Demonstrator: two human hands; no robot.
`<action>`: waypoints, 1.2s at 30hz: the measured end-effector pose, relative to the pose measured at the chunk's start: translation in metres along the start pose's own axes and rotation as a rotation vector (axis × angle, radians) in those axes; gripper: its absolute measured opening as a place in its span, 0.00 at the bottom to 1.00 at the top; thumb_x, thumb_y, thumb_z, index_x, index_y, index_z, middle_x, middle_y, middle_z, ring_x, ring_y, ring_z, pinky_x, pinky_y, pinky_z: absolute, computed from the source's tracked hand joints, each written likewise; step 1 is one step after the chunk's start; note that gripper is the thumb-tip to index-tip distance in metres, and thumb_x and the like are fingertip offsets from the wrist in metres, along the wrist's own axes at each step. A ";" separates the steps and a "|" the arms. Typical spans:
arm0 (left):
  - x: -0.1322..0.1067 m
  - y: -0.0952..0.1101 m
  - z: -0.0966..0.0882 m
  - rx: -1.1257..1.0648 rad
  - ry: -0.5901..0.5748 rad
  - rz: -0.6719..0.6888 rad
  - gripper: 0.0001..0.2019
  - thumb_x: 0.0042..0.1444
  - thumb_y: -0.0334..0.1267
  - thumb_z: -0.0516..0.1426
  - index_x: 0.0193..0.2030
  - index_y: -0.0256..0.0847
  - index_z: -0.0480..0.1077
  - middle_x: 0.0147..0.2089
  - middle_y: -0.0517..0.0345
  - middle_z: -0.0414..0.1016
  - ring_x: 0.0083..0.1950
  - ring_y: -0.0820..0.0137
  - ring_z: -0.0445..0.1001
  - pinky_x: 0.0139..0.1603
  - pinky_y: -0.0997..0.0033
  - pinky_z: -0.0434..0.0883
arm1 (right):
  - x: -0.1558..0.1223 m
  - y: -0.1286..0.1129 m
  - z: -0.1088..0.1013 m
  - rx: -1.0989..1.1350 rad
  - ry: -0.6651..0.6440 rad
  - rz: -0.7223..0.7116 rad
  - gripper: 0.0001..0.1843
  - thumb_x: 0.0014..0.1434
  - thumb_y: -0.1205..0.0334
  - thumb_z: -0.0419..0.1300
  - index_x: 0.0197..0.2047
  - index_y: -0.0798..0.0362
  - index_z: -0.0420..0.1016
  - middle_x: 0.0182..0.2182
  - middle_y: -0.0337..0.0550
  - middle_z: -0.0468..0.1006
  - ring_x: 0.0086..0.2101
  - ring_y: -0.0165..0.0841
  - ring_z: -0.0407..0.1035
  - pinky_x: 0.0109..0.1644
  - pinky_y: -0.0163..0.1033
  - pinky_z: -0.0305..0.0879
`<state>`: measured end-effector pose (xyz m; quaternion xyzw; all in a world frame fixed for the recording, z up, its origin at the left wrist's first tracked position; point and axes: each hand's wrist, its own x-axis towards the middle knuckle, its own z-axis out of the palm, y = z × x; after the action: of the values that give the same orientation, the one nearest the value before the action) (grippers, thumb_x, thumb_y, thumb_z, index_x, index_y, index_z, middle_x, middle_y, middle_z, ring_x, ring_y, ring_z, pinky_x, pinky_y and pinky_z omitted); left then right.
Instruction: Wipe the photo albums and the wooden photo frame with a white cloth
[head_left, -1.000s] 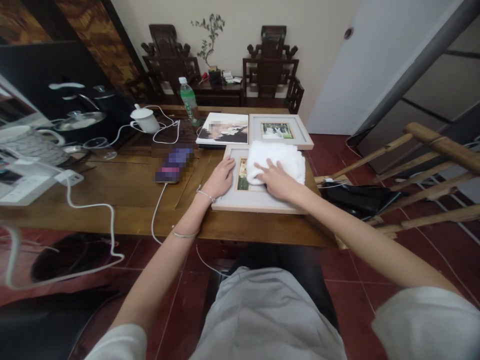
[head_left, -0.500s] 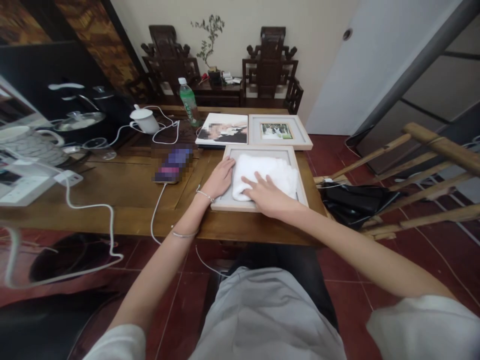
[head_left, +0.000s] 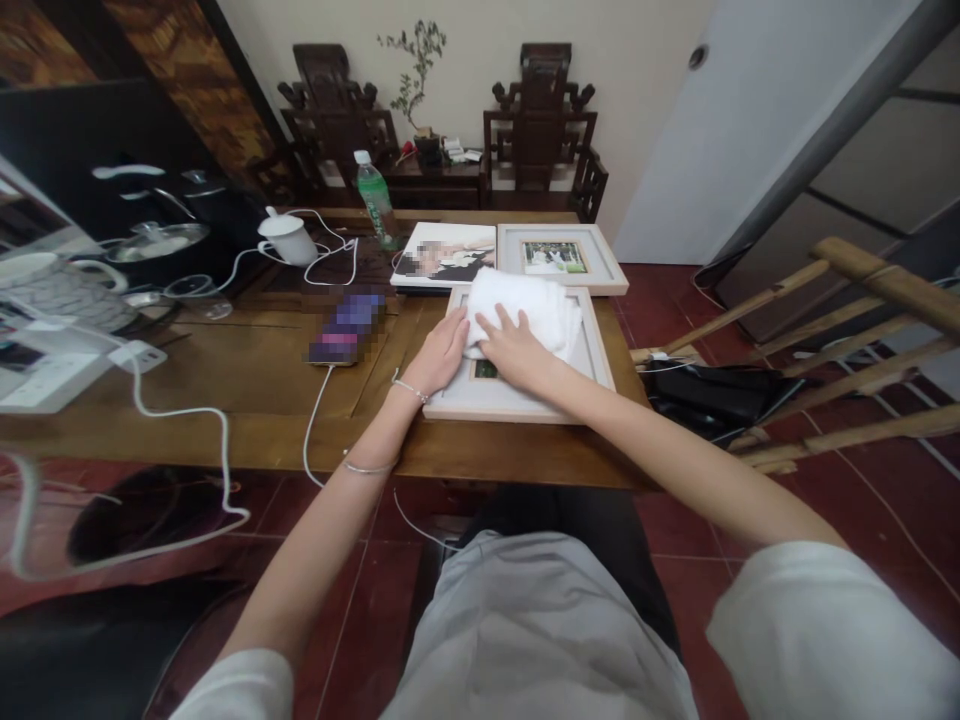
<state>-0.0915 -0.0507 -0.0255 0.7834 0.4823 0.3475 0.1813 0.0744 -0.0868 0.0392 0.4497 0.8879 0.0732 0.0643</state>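
Note:
A pale wooden picture frame [head_left: 495,405] lies flat near the front edge of the table, partly covered by a folded white cloth [head_left: 517,295]. My right hand [head_left: 521,350] is spread flat on the cloth, pressing it against the frame's upper part. Below the cloth, a small dark piece of the picture [head_left: 484,369] shows. My left hand [head_left: 444,350] rests along the frame's left side with its fingers stretched out, the tips close to the cloth's left edge.
Behind the frame lie a second framed picture [head_left: 611,270] and a white-edged photo panel [head_left: 450,245]. A green-labelled bottle [head_left: 376,205], a lidded white cup [head_left: 289,240] and a phone [head_left: 346,328] on a white cable stand or lie leftward. A wooden chair [head_left: 862,265] is at right.
My right hand has pushed the cloth away from me, toward the far side of the frame, uncovering part of the picture. My left hand stays on the frame's left side.

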 end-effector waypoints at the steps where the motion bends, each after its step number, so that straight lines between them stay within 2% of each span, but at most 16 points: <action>1: 0.000 0.001 0.000 0.000 -0.002 -0.001 0.36 0.70 0.58 0.34 0.68 0.32 0.62 0.70 0.40 0.63 0.72 0.58 0.60 0.74 0.56 0.54 | -0.011 -0.006 -0.004 0.019 -0.026 -0.026 0.27 0.64 0.79 0.46 0.61 0.59 0.74 0.72 0.59 0.53 0.69 0.62 0.45 0.65 0.71 0.52; 6: 0.000 0.008 -0.003 0.024 -0.040 -0.039 0.36 0.71 0.55 0.32 0.66 0.31 0.65 0.69 0.41 0.66 0.74 0.59 0.58 0.75 0.58 0.52 | -0.064 -0.029 -0.024 0.173 -0.143 -0.164 0.28 0.59 0.81 0.49 0.57 0.56 0.76 0.70 0.54 0.59 0.68 0.57 0.50 0.64 0.67 0.59; 10: -0.001 0.010 -0.004 0.038 -0.064 -0.055 0.35 0.71 0.53 0.32 0.65 0.32 0.66 0.69 0.43 0.66 0.75 0.59 0.56 0.76 0.55 0.50 | -0.078 -0.037 -0.028 0.238 -0.084 -0.196 0.26 0.59 0.81 0.48 0.55 0.57 0.76 0.68 0.52 0.63 0.67 0.55 0.53 0.65 0.64 0.59; 15: 0.001 0.004 -0.002 -0.008 -0.047 -0.066 0.34 0.71 0.54 0.33 0.69 0.32 0.61 0.72 0.44 0.61 0.75 0.60 0.55 0.76 0.57 0.49 | -0.049 -0.033 -0.017 0.185 -0.098 -0.128 0.25 0.61 0.79 0.49 0.56 0.57 0.76 0.71 0.50 0.58 0.69 0.59 0.48 0.65 0.69 0.55; 18: 0.000 0.000 -0.001 -0.054 -0.030 -0.067 0.35 0.71 0.56 0.34 0.72 0.31 0.56 0.75 0.44 0.55 0.76 0.59 0.53 0.76 0.58 0.49 | -0.026 -0.025 -0.011 0.127 -0.053 -0.091 0.24 0.62 0.77 0.48 0.54 0.57 0.78 0.72 0.50 0.56 0.69 0.58 0.48 0.65 0.69 0.56; 21: -0.001 -0.001 0.000 -0.083 -0.019 -0.061 0.37 0.70 0.59 0.35 0.73 0.32 0.53 0.76 0.44 0.51 0.76 0.59 0.51 0.76 0.57 0.47 | -0.005 -0.014 -0.002 0.091 -0.008 -0.029 0.25 0.64 0.77 0.46 0.57 0.57 0.76 0.72 0.52 0.55 0.69 0.57 0.47 0.65 0.68 0.55; 27: -0.002 0.000 0.000 -0.066 0.001 0.003 0.39 0.68 0.64 0.34 0.74 0.38 0.52 0.77 0.45 0.50 0.77 0.60 0.48 0.77 0.56 0.45 | 0.034 0.003 0.009 0.147 0.065 0.103 0.27 0.65 0.76 0.45 0.64 0.59 0.69 0.73 0.54 0.53 0.70 0.57 0.43 0.68 0.69 0.48; 29: -0.001 0.001 -0.001 -0.072 0.034 0.030 0.39 0.68 0.65 0.34 0.74 0.39 0.52 0.77 0.45 0.48 0.77 0.60 0.47 0.77 0.55 0.45 | 0.040 0.001 0.007 0.190 0.067 0.136 0.28 0.65 0.75 0.45 0.66 0.60 0.66 0.73 0.56 0.51 0.70 0.57 0.43 0.68 0.70 0.48; 32: 0.000 0.002 -0.003 -0.110 0.088 0.052 0.39 0.68 0.65 0.34 0.75 0.42 0.51 0.78 0.47 0.47 0.77 0.60 0.47 0.77 0.56 0.45 | 0.040 -0.010 0.000 0.218 0.049 0.111 0.28 0.66 0.74 0.46 0.68 0.59 0.64 0.72 0.59 0.52 0.69 0.57 0.45 0.67 0.69 0.51; 36: 0.000 0.003 -0.010 -0.172 0.085 0.029 0.38 0.68 0.64 0.31 0.74 0.43 0.52 0.77 0.50 0.49 0.77 0.62 0.48 0.77 0.57 0.46 | 0.021 -0.023 -0.011 0.182 0.016 0.012 0.25 0.65 0.75 0.46 0.61 0.59 0.71 0.69 0.59 0.58 0.66 0.58 0.50 0.63 0.69 0.57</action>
<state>-0.0966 -0.0525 -0.0165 0.7565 0.4465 0.4230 0.2224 0.0420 -0.0846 0.0443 0.4583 0.8887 -0.0041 0.0157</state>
